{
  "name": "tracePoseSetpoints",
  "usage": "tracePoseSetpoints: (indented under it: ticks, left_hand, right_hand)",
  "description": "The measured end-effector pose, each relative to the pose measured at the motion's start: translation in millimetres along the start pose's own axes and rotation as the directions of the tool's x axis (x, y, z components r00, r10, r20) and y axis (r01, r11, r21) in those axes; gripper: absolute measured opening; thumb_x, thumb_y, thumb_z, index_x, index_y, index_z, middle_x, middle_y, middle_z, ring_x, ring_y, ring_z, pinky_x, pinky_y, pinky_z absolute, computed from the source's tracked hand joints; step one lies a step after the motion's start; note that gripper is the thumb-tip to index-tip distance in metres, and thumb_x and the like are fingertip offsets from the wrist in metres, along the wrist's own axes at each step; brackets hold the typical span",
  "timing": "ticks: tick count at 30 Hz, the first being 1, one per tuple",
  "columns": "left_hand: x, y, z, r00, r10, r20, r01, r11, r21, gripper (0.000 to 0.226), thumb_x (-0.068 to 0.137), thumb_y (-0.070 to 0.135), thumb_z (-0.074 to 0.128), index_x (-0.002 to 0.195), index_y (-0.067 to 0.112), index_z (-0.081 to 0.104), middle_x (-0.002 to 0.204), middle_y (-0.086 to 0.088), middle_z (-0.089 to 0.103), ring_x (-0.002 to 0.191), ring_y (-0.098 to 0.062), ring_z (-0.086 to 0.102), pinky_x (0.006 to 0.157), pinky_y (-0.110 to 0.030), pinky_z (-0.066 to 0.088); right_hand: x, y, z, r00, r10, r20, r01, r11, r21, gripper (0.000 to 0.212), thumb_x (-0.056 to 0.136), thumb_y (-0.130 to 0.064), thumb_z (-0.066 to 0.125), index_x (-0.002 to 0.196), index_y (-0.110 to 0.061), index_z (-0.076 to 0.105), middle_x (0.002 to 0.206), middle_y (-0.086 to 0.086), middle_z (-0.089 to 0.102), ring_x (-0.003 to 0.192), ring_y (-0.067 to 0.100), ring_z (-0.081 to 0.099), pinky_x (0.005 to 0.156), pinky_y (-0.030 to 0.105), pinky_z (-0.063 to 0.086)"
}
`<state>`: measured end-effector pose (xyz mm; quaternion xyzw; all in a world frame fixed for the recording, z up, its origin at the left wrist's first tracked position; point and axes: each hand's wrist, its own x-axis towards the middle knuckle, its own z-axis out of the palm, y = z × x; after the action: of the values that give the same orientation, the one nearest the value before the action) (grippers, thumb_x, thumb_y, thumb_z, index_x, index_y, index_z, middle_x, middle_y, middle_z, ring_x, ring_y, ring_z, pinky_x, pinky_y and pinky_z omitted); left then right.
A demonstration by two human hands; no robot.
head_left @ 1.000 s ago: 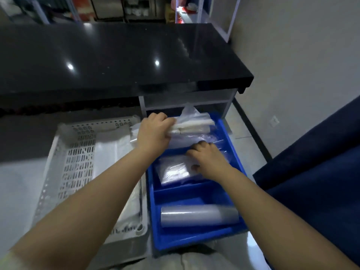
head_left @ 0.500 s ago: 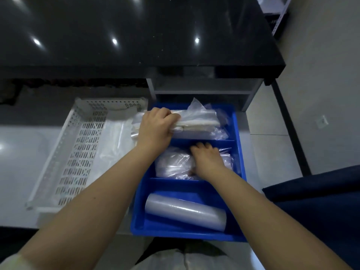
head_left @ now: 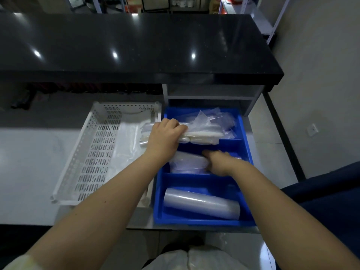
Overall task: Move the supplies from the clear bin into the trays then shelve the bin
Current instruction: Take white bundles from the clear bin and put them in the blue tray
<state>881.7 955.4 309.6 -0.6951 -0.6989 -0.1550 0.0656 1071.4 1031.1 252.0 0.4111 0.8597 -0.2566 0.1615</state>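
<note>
Two bare hands work over a blue plastic three-compartment tray (head_left: 247,133), at 3 o'clock of a white perforated plastic basket (head_left: 93,149). The left hand (head_left: 165,136) curls round a clear-bagged bundle of white supplies (head_left: 202,136) over the 12 o'clock compartment. The right hand (head_left: 219,162), blurred, touches a clear plastic packet (head_left: 187,162) in the middle compartment; whether it grips, I cannot tell. A clear plastic roll (head_left: 200,204) lies in the 6 o'clock compartment.
</note>
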Motion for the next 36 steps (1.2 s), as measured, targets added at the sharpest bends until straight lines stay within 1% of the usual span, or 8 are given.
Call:
tracePoseSetpoints:
  ticks: [2,8,13,18,26,28,31,36]
  left_hand:
    - [-2,-4,-2,0.999,0.036,0.031,-0.036,0.999,0.005,0.042,0.078,0.000,0.060,0.117,0.015,0.061,0.109,-0.008,0.060,0.100,-0.030,0.050,0.079,-0.037,0.035]
    - [14,-8,-16,0.992,0.066,0.108,-0.063,0.997,-0.035,0.030,0.083,0.010,0.055,0.111,0.019,0.061,0.102,-0.006,0.058,0.094,-0.028,0.050,0.073,-0.035,0.037]
    - [33,1,-29,0.982,0.056,0.179,-0.029,0.989,-0.148,0.018,0.081,0.023,0.063,0.099,0.024,0.062,0.092,-0.002,0.060,0.085,-0.025,0.056,0.063,-0.034,0.043]
    - [49,13,-34,0.893,0.059,0.446,0.136,0.910,-0.392,0.029,0.075,0.020,0.070,0.102,0.028,0.063,0.095,0.009,0.063,0.086,-0.016,0.058,0.073,-0.032,0.048]
    - [51,43,5,0.627,0.123,0.769,0.206,0.926,-0.316,0.051,0.069,0.016,0.070,0.115,0.034,0.058,0.107,0.008,0.057,0.096,-0.016,0.054,0.082,-0.034,0.043]
    - [43,42,17,0.603,0.108,0.791,0.195,0.941,-0.277,0.049,0.066,0.017,0.068,0.109,0.037,0.058,0.106,0.007,0.060,0.093,-0.016,0.056,0.081,-0.035,0.046]
    - [37,39,27,0.637,0.069,0.767,0.207,0.944,-0.257,0.049,0.063,0.015,0.070,0.107,0.034,0.060,0.108,0.004,0.063,0.093,-0.018,0.057,0.087,-0.037,0.050]
    - [32,27,20,0.834,0.034,0.551,0.129,0.958,-0.256,0.053,0.075,0.020,0.074,0.123,0.032,0.056,0.117,0.005,0.061,0.101,-0.018,0.058,0.081,-0.030,0.047]
  right_hand:
    - [-12,-3,3,0.996,0.005,-0.090,-0.002,0.999,0.038,0.032,0.084,-0.023,0.060,0.110,-0.038,0.048,0.121,0.009,0.058,0.090,0.029,0.042,0.079,0.035,0.032]
    - [-50,-30,-5,0.897,-0.179,-0.404,0.052,0.951,-0.304,0.039,0.079,-0.010,0.064,0.109,-0.032,0.051,0.111,-0.004,0.062,0.103,0.023,0.048,0.091,0.038,0.032]
    - [-87,-29,-19,0.799,-0.177,-0.575,-0.034,0.941,-0.337,0.039,0.071,0.001,0.064,0.099,-0.024,0.056,0.097,-0.004,0.062,0.094,0.024,0.053,0.087,0.036,0.032]
    - [-115,-11,-42,0.680,-0.208,-0.703,-0.051,0.943,-0.328,0.041,0.067,0.005,0.062,0.094,-0.025,0.056,0.092,-0.005,0.061,0.091,0.022,0.051,0.085,0.034,0.026]
    - [-114,19,-38,0.811,-0.100,-0.576,-0.092,0.951,-0.295,0.040,0.073,-0.001,0.061,0.099,-0.030,0.049,0.100,-0.007,0.057,0.097,0.020,0.042,0.088,0.035,0.025]
    - [-108,23,-32,0.835,-0.068,-0.546,-0.084,0.965,-0.248,0.039,0.076,-0.004,0.063,0.099,-0.031,0.047,0.102,-0.007,0.058,0.097,0.019,0.043,0.088,0.035,0.025]
    - [-99,27,-26,0.839,-0.078,-0.539,-0.053,0.973,-0.223,0.040,0.076,-0.005,0.065,0.098,-0.033,0.047,0.102,-0.008,0.058,0.095,0.018,0.041,0.087,0.034,0.024]
    - [-87,27,-30,0.858,-0.101,-0.504,-0.032,0.968,-0.248,0.039,0.076,-0.004,0.061,0.101,-0.032,0.048,0.102,-0.009,0.057,0.095,0.017,0.038,0.082,0.033,0.022]
